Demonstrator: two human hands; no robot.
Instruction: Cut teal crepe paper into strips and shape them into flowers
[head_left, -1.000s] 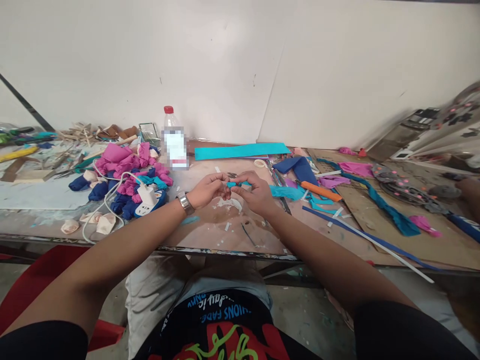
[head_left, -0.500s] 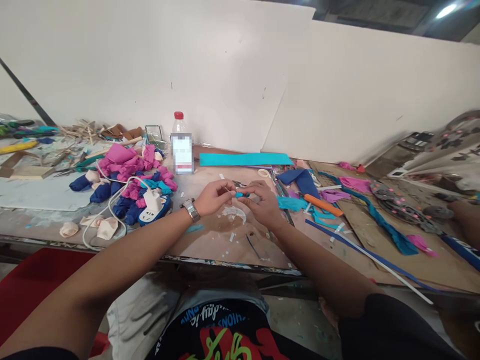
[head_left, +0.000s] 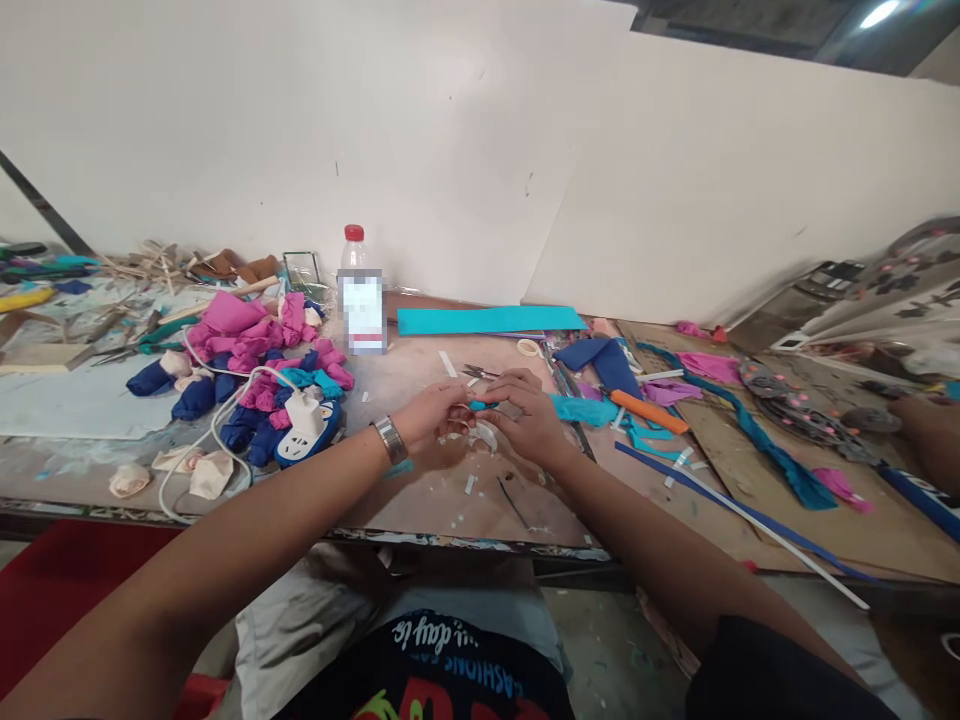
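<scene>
Both hands meet over the middle of the table, pinching a small turquoise piece of paper or cloth (head_left: pixel 477 406) between them. My left hand (head_left: pixel 431 415), with a metal watch at the wrist, has its fingertips closed on the piece's left side. From the right, my right hand (head_left: pixel 525 418) grips it with thumb and curled fingers, which hide part of it. A curl of clear tape (head_left: pixel 484 436) lies just below the fingers. Behind them rest scissors (head_left: pixel 480 372), partly covered by the right hand.
A long turquoise strip (head_left: pixel 491 320) lies at the back, beside a red-capped bottle (head_left: pixel 354 248). Crumpled pink and blue pieces (head_left: pixel 244 335) and a power strip (head_left: pixel 304 440) with a white cable are on the left. An orange-handled cutter (head_left: pixel 649 411) sits right; another person's hand (head_left: pixel 926 425) is at far right.
My left hand has turned slightly and dropped a little, and the turquoise piece sits somewhat lower. Both hands keep hold of it. The view has shifted slightly.
</scene>
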